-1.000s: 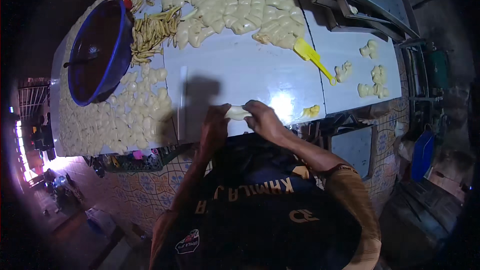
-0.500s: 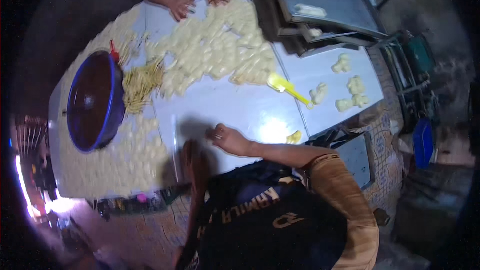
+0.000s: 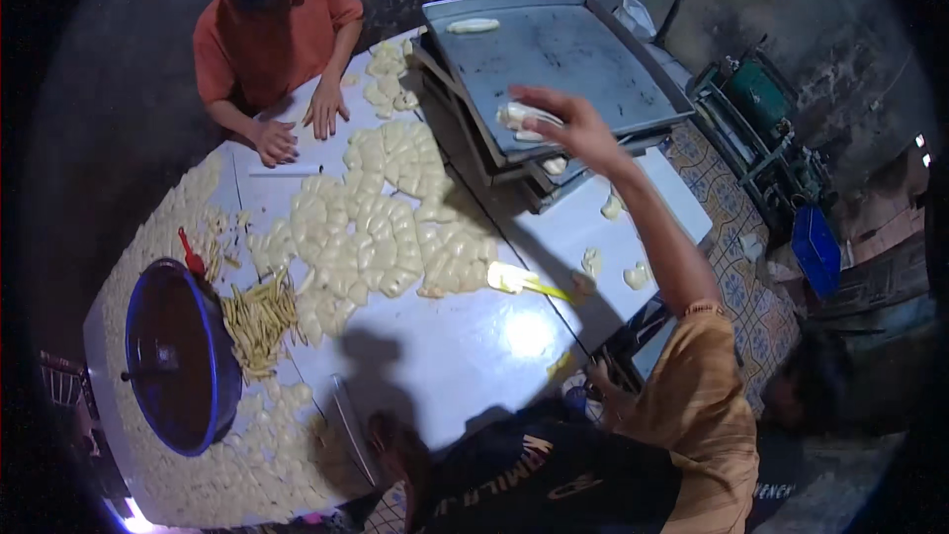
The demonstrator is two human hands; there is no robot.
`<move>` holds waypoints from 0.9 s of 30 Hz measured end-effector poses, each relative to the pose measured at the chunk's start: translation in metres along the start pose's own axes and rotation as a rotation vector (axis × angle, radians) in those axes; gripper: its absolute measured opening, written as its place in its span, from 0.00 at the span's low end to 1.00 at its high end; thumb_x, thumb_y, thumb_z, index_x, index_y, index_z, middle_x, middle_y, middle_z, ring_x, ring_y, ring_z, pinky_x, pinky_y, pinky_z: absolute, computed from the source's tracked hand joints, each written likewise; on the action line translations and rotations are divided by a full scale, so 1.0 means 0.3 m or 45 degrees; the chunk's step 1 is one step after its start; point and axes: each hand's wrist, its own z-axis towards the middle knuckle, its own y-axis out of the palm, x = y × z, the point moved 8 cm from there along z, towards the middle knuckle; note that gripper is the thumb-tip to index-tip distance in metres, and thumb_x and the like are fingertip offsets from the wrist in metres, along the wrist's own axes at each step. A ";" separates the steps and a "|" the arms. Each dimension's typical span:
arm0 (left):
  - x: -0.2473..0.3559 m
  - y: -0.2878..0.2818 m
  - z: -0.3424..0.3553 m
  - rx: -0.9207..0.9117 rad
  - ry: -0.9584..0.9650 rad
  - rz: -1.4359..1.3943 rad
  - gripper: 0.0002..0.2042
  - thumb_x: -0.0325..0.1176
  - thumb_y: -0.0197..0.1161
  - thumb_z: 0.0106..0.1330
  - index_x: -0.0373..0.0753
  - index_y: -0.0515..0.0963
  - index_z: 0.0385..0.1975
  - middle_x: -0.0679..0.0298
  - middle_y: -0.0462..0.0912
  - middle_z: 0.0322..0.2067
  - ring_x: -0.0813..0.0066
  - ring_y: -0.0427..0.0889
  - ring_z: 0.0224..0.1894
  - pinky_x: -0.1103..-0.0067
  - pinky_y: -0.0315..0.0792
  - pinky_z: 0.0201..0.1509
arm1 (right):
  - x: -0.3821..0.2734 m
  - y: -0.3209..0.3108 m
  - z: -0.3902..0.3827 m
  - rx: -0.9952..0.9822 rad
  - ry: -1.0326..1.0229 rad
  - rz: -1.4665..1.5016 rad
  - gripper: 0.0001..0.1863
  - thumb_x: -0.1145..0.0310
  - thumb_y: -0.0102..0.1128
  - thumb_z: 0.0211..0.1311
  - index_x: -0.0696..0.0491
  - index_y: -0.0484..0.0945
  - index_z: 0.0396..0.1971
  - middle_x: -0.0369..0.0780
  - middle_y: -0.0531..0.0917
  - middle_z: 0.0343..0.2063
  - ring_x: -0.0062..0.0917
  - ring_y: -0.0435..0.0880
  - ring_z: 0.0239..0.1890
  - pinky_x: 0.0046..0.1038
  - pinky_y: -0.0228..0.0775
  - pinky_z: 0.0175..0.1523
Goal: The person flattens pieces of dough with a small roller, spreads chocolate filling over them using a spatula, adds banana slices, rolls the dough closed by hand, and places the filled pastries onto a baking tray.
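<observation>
My right hand (image 3: 581, 129) is curled partly shut around a dough roll (image 3: 516, 117), with the thumb on one side and the fingers on the other. The dough roll is over the near left corner of the big metal tray (image 3: 603, 69). It is white, short and fat, and looks soft and smooth. My left hand (image 3: 395, 447) is low down, on the near side of the tray and well away from it, close to a white stick (image 3: 354, 430). It is dark there, so I cannot tell if that hand is open or closed.

Another roll (image 3: 473, 26) lies on the tray, near its far left corner. A yellow scoop (image 3: 509, 278) lies on the table nearer to me than the tray. Small dough lumps (image 3: 636, 276) sit on the near side of the tray too. Left of the tray there is lots of pale, puffy dough (image 3: 386, 227) in joined pieces. Further left is a big blue bowl (image 3: 225, 366). Across the table, left of the tray, a person (image 3: 287, 49) in an orange shirt has both hands low at the table.
</observation>
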 end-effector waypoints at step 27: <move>-0.009 -0.049 -0.029 0.028 0.024 0.070 0.21 0.27 0.58 0.69 0.31 0.72 0.61 0.44 0.72 0.62 0.44 0.67 0.69 0.55 0.59 0.72 | 0.270 0.524 -1.027 0.046 0.237 -0.847 0.35 0.70 0.59 0.63 0.61 0.62 0.70 0.61 0.60 0.71 0.57 0.55 0.75 0.52 0.53 0.73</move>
